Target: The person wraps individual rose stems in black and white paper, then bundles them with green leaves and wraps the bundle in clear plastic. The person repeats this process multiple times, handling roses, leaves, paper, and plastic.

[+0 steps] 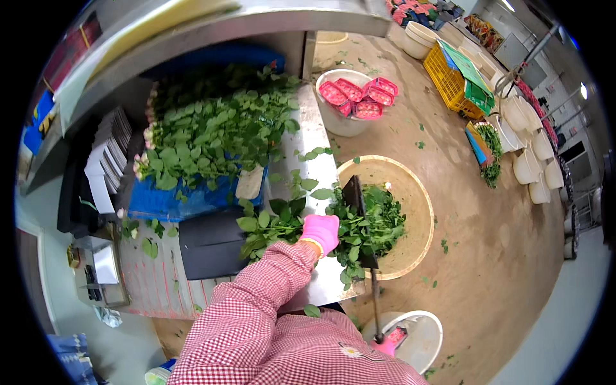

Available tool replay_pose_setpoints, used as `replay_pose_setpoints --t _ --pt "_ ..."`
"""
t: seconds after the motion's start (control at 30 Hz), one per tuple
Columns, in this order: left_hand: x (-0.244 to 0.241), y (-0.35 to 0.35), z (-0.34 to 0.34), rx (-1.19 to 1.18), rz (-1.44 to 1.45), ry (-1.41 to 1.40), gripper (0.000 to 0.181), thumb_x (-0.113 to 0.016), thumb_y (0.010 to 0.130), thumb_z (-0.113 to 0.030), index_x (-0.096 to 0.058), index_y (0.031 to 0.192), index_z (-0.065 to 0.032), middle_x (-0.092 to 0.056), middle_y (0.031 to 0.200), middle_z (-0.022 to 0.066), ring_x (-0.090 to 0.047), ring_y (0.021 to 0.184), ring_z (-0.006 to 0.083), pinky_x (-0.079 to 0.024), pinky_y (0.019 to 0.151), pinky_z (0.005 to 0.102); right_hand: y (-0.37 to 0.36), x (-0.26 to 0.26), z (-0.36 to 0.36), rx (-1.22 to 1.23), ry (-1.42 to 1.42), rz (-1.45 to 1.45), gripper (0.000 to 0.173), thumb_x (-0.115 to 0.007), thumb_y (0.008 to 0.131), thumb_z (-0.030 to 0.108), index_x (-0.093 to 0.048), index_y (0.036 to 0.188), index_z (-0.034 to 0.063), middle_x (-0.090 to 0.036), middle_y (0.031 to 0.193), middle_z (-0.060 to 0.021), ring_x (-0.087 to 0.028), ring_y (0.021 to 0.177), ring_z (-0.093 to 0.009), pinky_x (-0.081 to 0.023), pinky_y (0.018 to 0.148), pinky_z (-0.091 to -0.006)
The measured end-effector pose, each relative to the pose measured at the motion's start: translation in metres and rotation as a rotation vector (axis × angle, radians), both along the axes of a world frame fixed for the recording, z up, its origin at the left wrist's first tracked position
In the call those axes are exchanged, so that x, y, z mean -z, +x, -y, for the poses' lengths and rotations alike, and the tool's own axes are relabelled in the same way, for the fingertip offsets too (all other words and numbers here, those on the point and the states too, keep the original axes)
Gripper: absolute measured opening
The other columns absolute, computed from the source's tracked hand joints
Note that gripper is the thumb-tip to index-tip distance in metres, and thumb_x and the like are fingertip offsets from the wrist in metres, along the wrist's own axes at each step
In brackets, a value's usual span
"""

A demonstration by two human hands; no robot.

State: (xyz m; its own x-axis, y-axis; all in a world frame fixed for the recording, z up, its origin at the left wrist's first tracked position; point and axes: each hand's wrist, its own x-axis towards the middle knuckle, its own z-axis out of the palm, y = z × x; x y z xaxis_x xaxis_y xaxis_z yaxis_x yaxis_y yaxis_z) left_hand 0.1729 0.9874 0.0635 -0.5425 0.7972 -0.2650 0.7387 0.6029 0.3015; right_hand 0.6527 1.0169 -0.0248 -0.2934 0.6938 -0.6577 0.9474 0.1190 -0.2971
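My left hand point(321, 232), in a pink glove, grips the leafy stems of a rose bunch point(276, 226) lying across the metal tabletop. Black wrapping point(211, 246) covers the bunch's other end, so its blooms are hidden. Low in the view, my right hand point(384, 346), also pink-gloved and partly hidden by my checked garment, holds the lever handle point(375, 303) of a stem cutter. The cutter's dark blade point(355, 198) crosses the leafy stems at the table's edge. Past it, cut stems and leaves point(385, 221) lie in a large cream tub point(424, 211).
Many leafy roses point(207, 130) are piled on blue sheeting point(163, 199) at the back left. White card sheets point(103, 168) stand farther left. A white bucket point(346, 124) holds pink packs point(370, 98); another bucket point(428, 332) stands by my right hand. A yellow crate point(442, 79) is beyond.
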Motion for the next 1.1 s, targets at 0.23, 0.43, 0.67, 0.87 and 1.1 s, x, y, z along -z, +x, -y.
replay_pose_setpoints --t 0.23,0.43,0.67,0.87,1.1 --pt "-0.063 -0.016 0.031 0.034 0.059 -0.041 0.042 -0.067 0.075 -0.038 -0.062 0.103 -0.0077 -0.069 0.094 0.0165 -0.067 0.09 0.036 -0.053 0.079 0.0444 -0.208 -0.153 -0.198 -0.721 0.027 -0.148 0.064 -0.076 0.073 0.044 -0.064 0.123 0.0073 -0.062 0.123 -0.019 -0.056 0.119 -0.034 -0.044 0.102 -0.0436" --pt "-0.14 -0.019 0.099 -0.042 0.064 0.147 0.052 -0.069 0.077 -0.038 -0.06 0.121 -0.0122 -0.067 0.108 0.0159 -0.063 0.103 0.035 -0.05 0.089 0.0429 -0.503 -0.463 -0.168 -1.127 0.781 -1.539 0.026 -0.073 0.076 0.01 -0.064 0.1 0.0048 -0.064 0.098 -0.0149 -0.061 0.094 -0.035 -0.049 0.083 -0.0428" --pt "-0.187 -0.012 0.127 -0.1 0.079 0.623 0.028 -0.071 0.073 -0.027 -0.066 0.092 -0.0077 -0.067 0.088 0.0197 -0.064 0.087 0.0404 -0.051 0.076 0.0485 -0.765 -0.574 -0.13 -0.952 0.984 -0.659 0.031 -0.07 0.08 0.027 -0.074 0.106 0.0117 -0.07 0.11 -0.0129 -0.067 0.102 -0.031 -0.053 0.09 -0.0389" --pt "-0.165 -0.03 0.142 -0.072 0.135 0.604 0.031 -0.072 0.073 -0.029 -0.067 0.096 -0.0088 -0.067 0.091 0.0192 -0.064 0.088 0.0405 -0.051 0.077 0.048 -0.835 -0.552 -0.103 -0.964 0.964 -0.439 0.042 -0.07 0.079 0.031 -0.072 0.114 0.0077 -0.068 0.118 -0.0153 -0.065 0.11 -0.032 -0.051 0.096 -0.0382" --pt "-0.188 -0.039 0.14 -0.085 0.224 0.595 0.032 -0.072 0.071 -0.027 -0.065 0.092 -0.0051 -0.066 0.092 0.0201 -0.063 0.091 0.0407 -0.051 0.08 0.0479 -0.822 -0.57 -0.117 -0.964 0.993 -0.683 0.036 -0.071 0.082 0.037 -0.074 0.106 0.0099 -0.071 0.105 -0.0143 -0.067 0.1 -0.032 -0.052 0.089 -0.0404"
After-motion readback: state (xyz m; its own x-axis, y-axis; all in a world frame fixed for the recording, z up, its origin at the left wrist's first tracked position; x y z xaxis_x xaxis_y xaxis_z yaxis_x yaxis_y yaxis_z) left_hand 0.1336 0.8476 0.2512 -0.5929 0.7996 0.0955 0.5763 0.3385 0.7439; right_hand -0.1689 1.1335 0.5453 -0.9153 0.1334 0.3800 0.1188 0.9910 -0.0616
